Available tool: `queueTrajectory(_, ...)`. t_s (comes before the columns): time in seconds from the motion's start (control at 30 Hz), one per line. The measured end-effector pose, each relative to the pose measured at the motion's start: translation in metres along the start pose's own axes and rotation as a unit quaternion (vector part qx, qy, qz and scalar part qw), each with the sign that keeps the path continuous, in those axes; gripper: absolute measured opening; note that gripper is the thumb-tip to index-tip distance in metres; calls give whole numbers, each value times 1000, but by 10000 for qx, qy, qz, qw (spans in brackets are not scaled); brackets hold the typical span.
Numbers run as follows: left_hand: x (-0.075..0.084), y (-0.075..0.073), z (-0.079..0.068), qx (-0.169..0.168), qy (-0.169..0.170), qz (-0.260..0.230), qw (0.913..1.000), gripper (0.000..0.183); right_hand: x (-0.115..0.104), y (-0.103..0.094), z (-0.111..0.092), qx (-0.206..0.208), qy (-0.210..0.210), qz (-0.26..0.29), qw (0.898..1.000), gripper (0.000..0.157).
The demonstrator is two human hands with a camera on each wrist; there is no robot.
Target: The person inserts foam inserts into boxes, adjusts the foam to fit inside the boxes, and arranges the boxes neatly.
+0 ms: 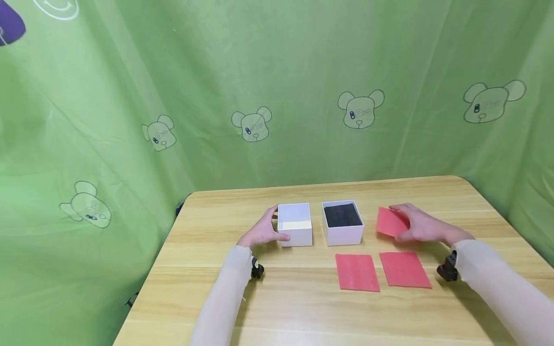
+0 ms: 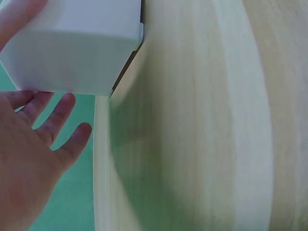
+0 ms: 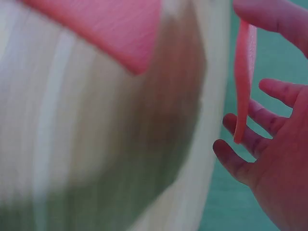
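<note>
My left hand (image 1: 262, 231) holds a white open-topped box (image 1: 296, 236) at its left side, thumb along the front face and fingers toward the back. In the left wrist view the fingertips (image 2: 67, 101) lie along the edge of the same box. My right hand (image 1: 419, 225) grips a thin red cloth square (image 1: 391, 222) by its right side, between thumb and fingers. Seen edge-on in the right wrist view, that red square (image 3: 243, 72) stands upright and hangs a little bent. Two more red squares lie flat on the table, one left (image 1: 357, 273) and one right (image 1: 405, 270).
A second white box (image 1: 344, 237) stands to the right of the held one, with black square material (image 1: 342, 216) inside. The wooden table (image 1: 294, 307) has rounded back corners. A green curtain (image 1: 303, 154) with bear drawings hangs behind and around it.
</note>
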State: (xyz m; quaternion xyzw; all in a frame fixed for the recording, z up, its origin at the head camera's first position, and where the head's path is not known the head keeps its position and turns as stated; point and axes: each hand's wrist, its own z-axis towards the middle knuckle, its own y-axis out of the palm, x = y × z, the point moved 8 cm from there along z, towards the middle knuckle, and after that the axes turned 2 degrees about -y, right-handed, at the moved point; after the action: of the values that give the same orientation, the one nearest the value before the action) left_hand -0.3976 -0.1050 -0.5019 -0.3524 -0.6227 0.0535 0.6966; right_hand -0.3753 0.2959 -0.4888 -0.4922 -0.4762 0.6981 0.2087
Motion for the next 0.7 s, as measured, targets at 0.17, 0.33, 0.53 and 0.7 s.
queueTrajectory(0.17, -2, -1, 1, 25, -22, -51, 10000, 115, -27, -15, -3, 71, -227, 16, 9997, 92)
queueTrajectory(0.33, -2, 0, 1, 7, -26, -126, 9999, 114, -48, -24, -7, -91, -115, 143, 9998, 90)
queueTrajectory(0.53, -2, 0, 1, 11, -36, -92, 10000, 112, -73, -35, -9, 52, -336, -38, 9994, 89)
queueTrajectory(0.7, -1, 1, 2, -61, -32, -162, 9998, 112, -98, -37, -3, 82, -564, -178, 9982, 86)
